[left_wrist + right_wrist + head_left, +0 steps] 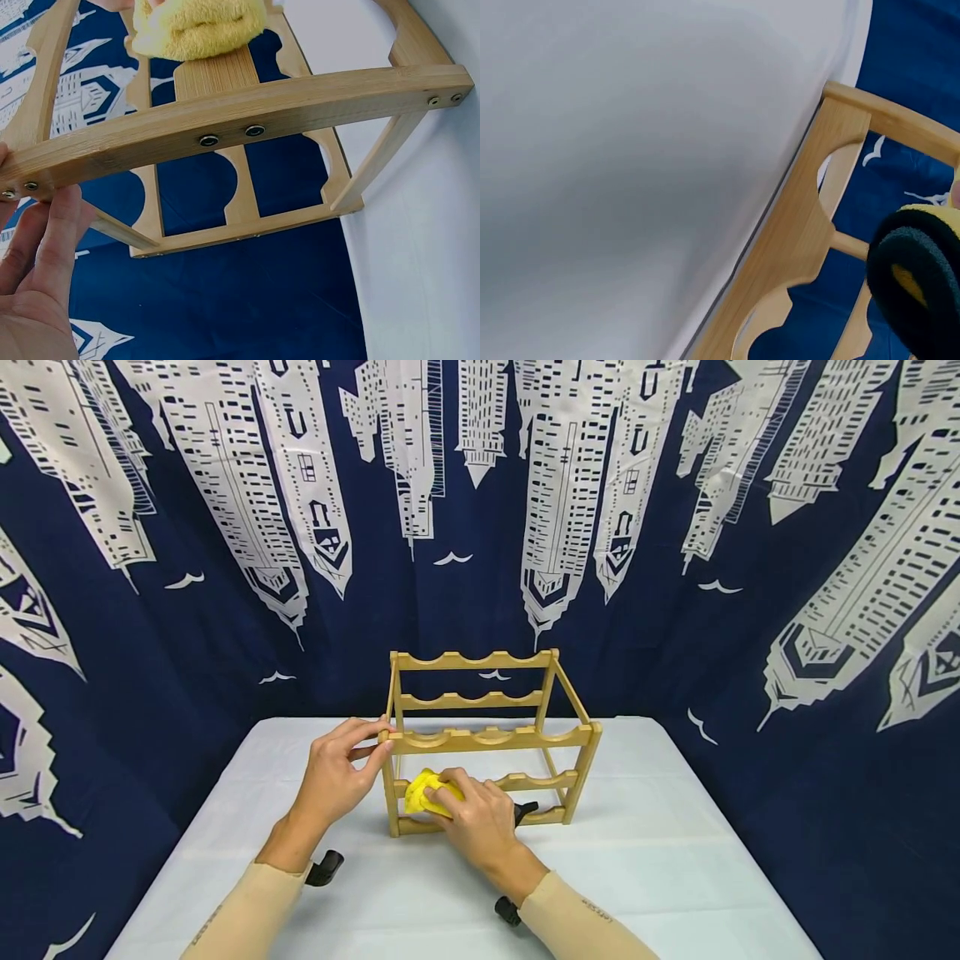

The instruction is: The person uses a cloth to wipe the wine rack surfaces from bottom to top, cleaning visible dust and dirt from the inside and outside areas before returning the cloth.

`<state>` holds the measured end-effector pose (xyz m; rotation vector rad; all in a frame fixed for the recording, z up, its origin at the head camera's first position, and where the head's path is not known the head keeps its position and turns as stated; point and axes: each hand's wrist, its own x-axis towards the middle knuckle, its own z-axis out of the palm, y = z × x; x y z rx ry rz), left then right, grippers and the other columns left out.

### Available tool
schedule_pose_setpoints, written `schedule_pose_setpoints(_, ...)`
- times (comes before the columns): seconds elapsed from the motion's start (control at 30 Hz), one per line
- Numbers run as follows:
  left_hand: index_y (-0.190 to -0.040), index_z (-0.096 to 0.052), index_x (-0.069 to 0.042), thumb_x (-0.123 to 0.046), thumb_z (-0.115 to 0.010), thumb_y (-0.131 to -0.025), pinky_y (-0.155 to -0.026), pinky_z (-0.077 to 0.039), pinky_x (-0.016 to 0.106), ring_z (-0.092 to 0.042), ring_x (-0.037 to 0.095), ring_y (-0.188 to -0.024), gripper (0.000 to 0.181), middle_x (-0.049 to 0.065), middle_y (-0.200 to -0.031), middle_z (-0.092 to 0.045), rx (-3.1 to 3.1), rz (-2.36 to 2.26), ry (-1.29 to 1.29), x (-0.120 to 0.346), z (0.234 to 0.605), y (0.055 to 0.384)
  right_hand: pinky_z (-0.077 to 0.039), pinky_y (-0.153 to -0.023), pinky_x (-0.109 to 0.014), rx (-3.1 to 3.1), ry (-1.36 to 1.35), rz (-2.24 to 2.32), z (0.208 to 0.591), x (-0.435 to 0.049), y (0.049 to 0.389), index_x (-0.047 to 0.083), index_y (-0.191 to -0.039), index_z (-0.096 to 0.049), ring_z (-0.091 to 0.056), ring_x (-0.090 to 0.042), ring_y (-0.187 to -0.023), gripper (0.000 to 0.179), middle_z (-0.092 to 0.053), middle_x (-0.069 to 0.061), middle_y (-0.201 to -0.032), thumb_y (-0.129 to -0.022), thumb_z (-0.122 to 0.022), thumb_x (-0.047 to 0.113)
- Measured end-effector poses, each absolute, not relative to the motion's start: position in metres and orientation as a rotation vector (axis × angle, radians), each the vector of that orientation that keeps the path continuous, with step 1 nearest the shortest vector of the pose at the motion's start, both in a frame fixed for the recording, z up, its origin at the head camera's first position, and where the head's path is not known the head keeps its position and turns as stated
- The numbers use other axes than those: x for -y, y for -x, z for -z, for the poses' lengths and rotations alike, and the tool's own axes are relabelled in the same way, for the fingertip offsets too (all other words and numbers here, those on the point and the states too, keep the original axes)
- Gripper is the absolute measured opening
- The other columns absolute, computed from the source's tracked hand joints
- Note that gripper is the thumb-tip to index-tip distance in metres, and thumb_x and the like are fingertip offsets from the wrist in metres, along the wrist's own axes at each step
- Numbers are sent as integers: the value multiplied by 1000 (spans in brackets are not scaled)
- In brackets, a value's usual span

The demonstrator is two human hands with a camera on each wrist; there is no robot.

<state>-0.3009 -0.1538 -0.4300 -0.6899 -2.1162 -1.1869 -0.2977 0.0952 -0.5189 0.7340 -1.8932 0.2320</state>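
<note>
A light wooden wine rack with scalloped rails stands on the table. My left hand pinches its front left upper corner between thumb and fingers. In my right hand is a bunched yellow cloth, held against the middle front rail near the left post. From the left wrist, the fluffy cloth rests on the rail behind the rack's side bar. In the right wrist view, a dark folded part of the cloth shows beside the rack; the right fingers are mostly out of that view.
A white cloth covers the table. Behind and at the sides hangs a dark blue curtain printed with white buildings and birds. Black wrist cameras sit at both wrists.
</note>
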Motion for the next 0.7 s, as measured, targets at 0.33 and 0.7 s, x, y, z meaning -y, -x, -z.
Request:
schedule_pose_setpoints(0.33, -126, -86, -3, 6, -86, -101, -90, -74, 32, -87, 35, -113, 27, 10, -119, -84, 2089, 1159, 720, 152, 430, 304, -58, -56, -29, 1861, -733, -312, 517, -133, 296, 25, -106, -88, -73, -16, -66, 51, -81, 2, -110, -66, -118, 31)
schedule_pose_setpoints(0.7, -124, -86, -1, 9, -85, -100, -90, -74, 37, -88, 34, -108, 26, 11, -116, -85, 2067, 1159, 722, 154, 431, 303, -56, -54, -34, 1806, -780, -245, 521, -209, 295, 20, -103, -88, -75, -22, -68, 33, -83, -3, -107, -76, -109, 18)
